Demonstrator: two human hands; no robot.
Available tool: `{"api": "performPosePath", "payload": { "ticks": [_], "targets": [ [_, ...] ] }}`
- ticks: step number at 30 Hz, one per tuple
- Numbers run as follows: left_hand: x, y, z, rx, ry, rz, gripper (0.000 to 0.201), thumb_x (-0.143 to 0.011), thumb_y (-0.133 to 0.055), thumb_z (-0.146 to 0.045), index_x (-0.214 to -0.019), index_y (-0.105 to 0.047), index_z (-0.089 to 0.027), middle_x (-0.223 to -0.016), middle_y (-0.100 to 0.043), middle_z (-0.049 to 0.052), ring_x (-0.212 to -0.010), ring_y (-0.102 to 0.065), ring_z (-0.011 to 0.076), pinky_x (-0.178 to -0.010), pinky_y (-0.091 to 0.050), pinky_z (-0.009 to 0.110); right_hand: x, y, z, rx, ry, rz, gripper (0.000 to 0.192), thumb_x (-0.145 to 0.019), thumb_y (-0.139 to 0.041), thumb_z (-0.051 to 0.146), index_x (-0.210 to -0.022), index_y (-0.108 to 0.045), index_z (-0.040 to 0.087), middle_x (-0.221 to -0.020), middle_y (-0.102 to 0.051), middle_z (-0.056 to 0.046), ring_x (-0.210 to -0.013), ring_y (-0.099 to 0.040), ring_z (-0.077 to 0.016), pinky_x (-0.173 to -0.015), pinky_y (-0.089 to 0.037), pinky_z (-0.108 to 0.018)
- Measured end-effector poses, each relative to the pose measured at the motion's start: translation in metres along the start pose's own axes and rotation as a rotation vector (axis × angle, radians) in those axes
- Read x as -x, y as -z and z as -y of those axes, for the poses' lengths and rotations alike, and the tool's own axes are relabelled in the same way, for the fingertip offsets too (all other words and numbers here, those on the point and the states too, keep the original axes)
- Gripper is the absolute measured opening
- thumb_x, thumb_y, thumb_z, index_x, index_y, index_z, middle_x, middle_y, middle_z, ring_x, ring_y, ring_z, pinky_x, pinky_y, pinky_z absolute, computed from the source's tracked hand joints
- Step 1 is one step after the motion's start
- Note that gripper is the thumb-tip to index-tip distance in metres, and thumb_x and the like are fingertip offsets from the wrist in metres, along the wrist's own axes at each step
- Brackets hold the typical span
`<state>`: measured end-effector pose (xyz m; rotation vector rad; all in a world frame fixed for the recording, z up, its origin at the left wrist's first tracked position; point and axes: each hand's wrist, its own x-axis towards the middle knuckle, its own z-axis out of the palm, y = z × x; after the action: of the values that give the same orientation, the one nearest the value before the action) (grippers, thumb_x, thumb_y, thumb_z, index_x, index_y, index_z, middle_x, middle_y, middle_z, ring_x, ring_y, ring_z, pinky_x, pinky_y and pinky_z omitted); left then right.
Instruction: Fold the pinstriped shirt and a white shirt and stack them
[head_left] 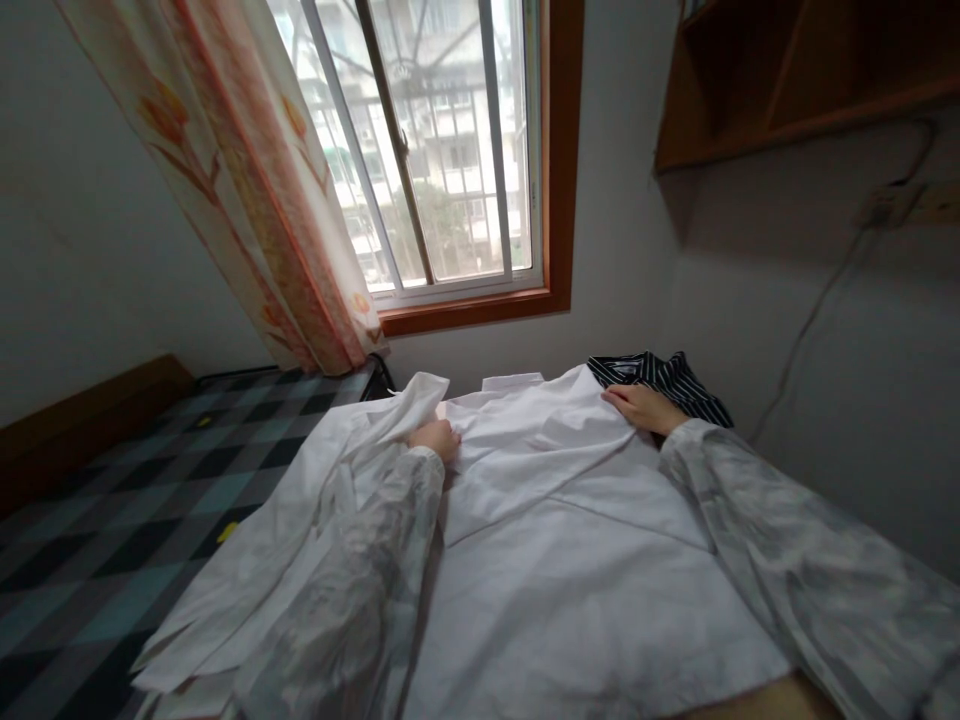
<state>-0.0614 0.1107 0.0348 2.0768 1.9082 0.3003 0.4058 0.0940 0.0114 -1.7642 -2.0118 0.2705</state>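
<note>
a white shirt (585, 590) lies spread in front of the person, its near part flat and lightly creased, its upper part crossed by slanting folded edges, with a small white band standing up at the far edge. the left hand (435, 440) is at the upper left side of the shirt, fingers curled in and knuckles up; its fingertips are hidden, so i cannot tell whether it pinches cloth. a loose length of white cloth (277, 560) runs from beside that hand down toward the lower left, over a checked bedspread (67, 570). the right hand (645, 407) is at the shirt's upper right edge, fingers close together and laid over the cloth; the thumb is out of sight, so i cannot tell whether it grips. just beyond it lies a black cloth with white stripes (679, 385), partly under the shirt. both forearms wear grey-and-white patterned sleeves. behind are a window (442, 150) with an orange-brown frame, a flowered curtain (247, 180) to its left, and a wooden shelf (750, 90) at upper right.
</note>
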Motion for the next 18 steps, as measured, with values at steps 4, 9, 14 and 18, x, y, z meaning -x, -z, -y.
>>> {"api": "performPosePath", "payload": {
  "ticks": [4, 9, 14, 18],
  "targets": [
    [0.006, -0.009, -0.007, -0.175, 0.100, -0.077, 0.024, -0.097, -0.067, -0.040, -0.096, -0.074, -0.017, -0.102, -0.076, 0.020, -0.111, -0.070, 0.0391, -0.097, -0.050, 0.047, -0.001, -0.010, -0.005, -0.068, 0.206, 0.010, 0.034, -0.101, -0.054, 0.022, -0.117, -0.084, 0.019, -0.126, -0.082, -0.012, -0.119, -0.074, -0.0260, -0.108, -0.052, -0.032],
    [0.013, -0.009, -0.010, -0.257, 0.086, -0.071, 0.036, -0.102, -0.061, -0.043, -0.117, -0.078, -0.016, -0.118, -0.079, 0.023, -0.113, -0.072, 0.0387, -0.099, -0.053, 0.047, -0.001, -0.018, -0.003, 0.063, 0.215, -0.055, 0.028, -0.097, -0.068, 0.032, -0.115, -0.084, 0.018, -0.122, -0.081, -0.013, -0.115, -0.072, -0.0272, -0.106, -0.051, -0.034],
    [0.014, -0.010, -0.012, -0.296, 0.087, -0.041, 0.041, -0.102, -0.058, -0.044, -0.124, -0.078, -0.015, -0.128, -0.077, 0.027, -0.121, -0.074, 0.0432, -0.103, -0.053, 0.052, 0.002, -0.017, 0.006, 0.223, 0.040, -0.151, 0.029, -0.107, -0.060, 0.040, -0.106, -0.083, 0.022, -0.109, -0.082, -0.012, -0.106, -0.072, -0.0269, -0.096, -0.049, -0.034],
    [0.015, -0.009, -0.015, -0.295, 0.088, -0.014, 0.040, -0.103, -0.057, -0.045, -0.124, -0.078, -0.018, -0.133, -0.077, 0.024, -0.126, -0.073, 0.0421, -0.106, -0.052, 0.051, 0.002, -0.019, 0.007, 0.240, -0.037, -0.203, 0.032, -0.108, -0.053, 0.036, -0.106, -0.082, 0.021, -0.113, -0.082, -0.014, -0.109, -0.072, -0.0277, -0.095, -0.049, -0.034]
  ]
}}
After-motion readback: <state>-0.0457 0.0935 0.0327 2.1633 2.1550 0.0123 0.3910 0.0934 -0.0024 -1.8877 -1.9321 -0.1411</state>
